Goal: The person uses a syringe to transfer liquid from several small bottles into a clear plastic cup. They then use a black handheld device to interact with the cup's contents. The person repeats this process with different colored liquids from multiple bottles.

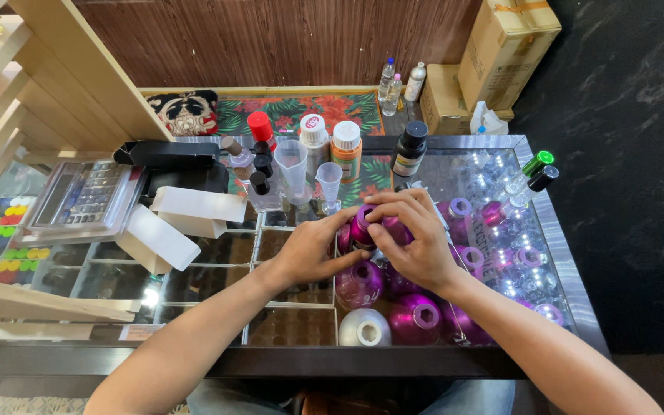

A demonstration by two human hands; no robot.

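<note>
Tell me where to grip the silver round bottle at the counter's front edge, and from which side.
Probably grip the silver bottle around its round body from above: its open neck faces up, a purple bottle crowds its right, and both the left hand and right hand are busy farther back.

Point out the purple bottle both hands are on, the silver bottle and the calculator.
purple bottle (363,228), head view, on its side between the hands.
silver bottle (364,329), head view, on its shoulder.
calculator (82,196), head view, on its keypad.

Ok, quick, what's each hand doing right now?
Left hand: closed on the purple bottle.
Right hand: closed over the same bottle's top.
</note>
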